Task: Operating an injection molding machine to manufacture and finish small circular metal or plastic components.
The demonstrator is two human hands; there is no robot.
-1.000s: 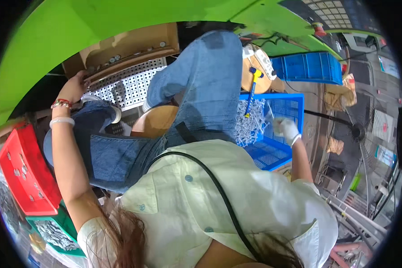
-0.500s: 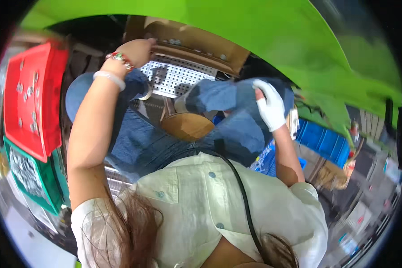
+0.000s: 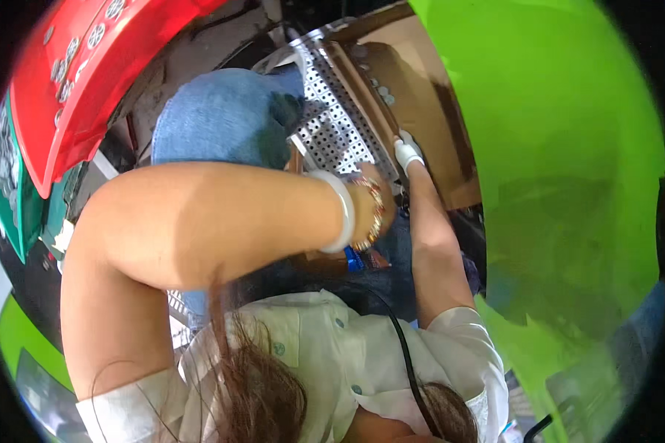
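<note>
My bare left hand (image 3: 378,199), with a white bangle and a beaded bracelet at its wrist, reaches across in front of my lap. It is just below the near end of a perforated metal plate (image 3: 332,133), its fingers blurred and partly hidden. In a white glove, my right hand (image 3: 408,151) grips the near wall of an open cardboard box (image 3: 443,162), fingers closed over the edge. Several small round metal pieces (image 3: 384,94) lie inside the box along that wall. The plate runs alongside the box.
A red bin (image 3: 74,111) holding several round spoked metal parts stands at upper left. Below it is a green bin (image 3: 24,214) with grey pieces. A large bright green panel (image 3: 561,148) fills the right side. My denim-covered knee (image 3: 222,118) is beside the plate.
My view has swung round. My left hand has come from the box's far left end to the plate's near end. My gloved right hand has left my knee and taken hold of the box's wall.
</note>
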